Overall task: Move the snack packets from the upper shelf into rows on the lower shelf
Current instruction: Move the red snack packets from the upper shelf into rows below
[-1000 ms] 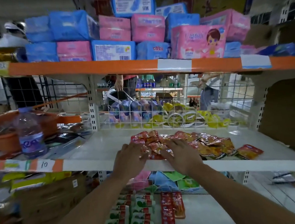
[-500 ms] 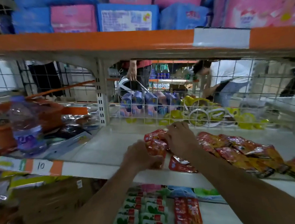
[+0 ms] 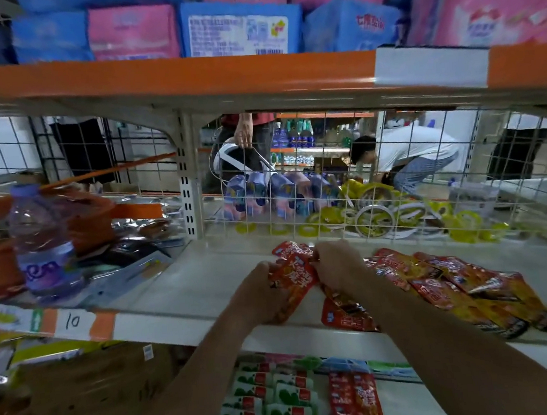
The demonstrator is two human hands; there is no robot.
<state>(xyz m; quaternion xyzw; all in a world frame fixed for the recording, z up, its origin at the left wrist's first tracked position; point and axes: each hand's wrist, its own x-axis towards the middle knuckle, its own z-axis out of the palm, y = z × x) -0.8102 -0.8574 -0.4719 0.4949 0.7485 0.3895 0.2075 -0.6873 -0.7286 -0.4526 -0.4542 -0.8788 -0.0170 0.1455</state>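
Right now the left hand [image 3: 260, 296] and the right hand [image 3: 337, 268] both curl their fingers round one bunch of red snack packets [image 3: 293, 280], pinching it from either side just above the near part of the upper shelf [image 3: 180, 291]. The bunch looks glossy and uneven, so a packet could, I judge, slide out of the squeeze on the way down. Just right of the grip, one packet [image 3: 338, 317] lies at the shelf's near lip and seems to overhang it; a brushing forearm would likely knock it off. Further right sits the loose pile [image 3: 454, 287], close enough to get dragged along. Below and nearer, the lower shelf [image 3: 402, 408] holds rows of red packets [image 3: 355, 402] and green ones [image 3: 266, 406], which a dropped bunch could scatter
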